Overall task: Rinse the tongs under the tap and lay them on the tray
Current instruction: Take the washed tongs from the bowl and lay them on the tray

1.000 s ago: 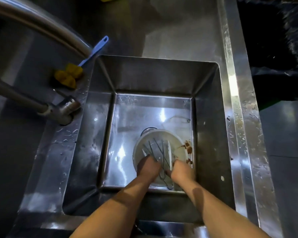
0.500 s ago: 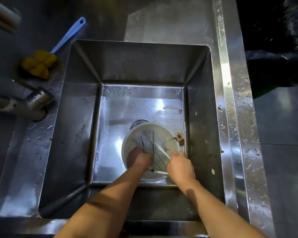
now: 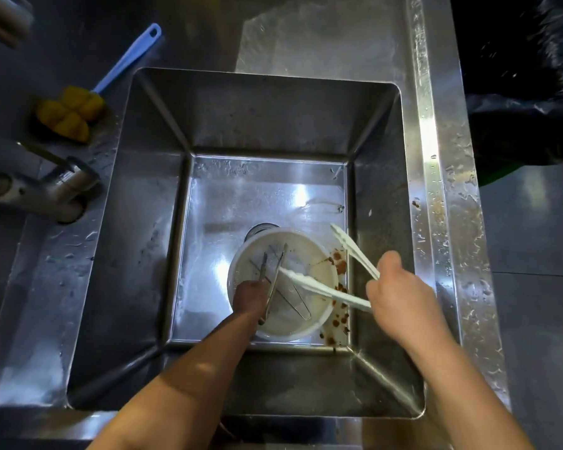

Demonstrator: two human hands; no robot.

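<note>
A deep steel sink (image 3: 163, 241) holds a round white bowl (image 3: 241, 271) near its front right corner. My right hand (image 3: 400, 297) grips white plastic tongs (image 3: 316, 282) at their hinge end, lifted above the bowl with the two arms spread wide. My left hand (image 3: 249, 297) is down in the bowl and holds thin metal tongs (image 3: 275, 274), which point away from me. Another metal utensil (image 3: 298, 303) lies in the bowl. The tap (image 3: 43, 193) stands at the left rim of the sink. No tray is in view.
Brown food scraps (image 3: 338, 264) are scattered on the sink floor right of the bowl, beside the drain (image 3: 260, 228). A yellow sponge brush with a blue handle (image 3: 75, 108) lies on the wet counter at the far left. A black bag (image 3: 527, 92) hangs on the right.
My right hand has lifted the white tongs out of the bowl and to the right, and they have sprung apart. My left hand has taken hold of the metal tongs.
</note>
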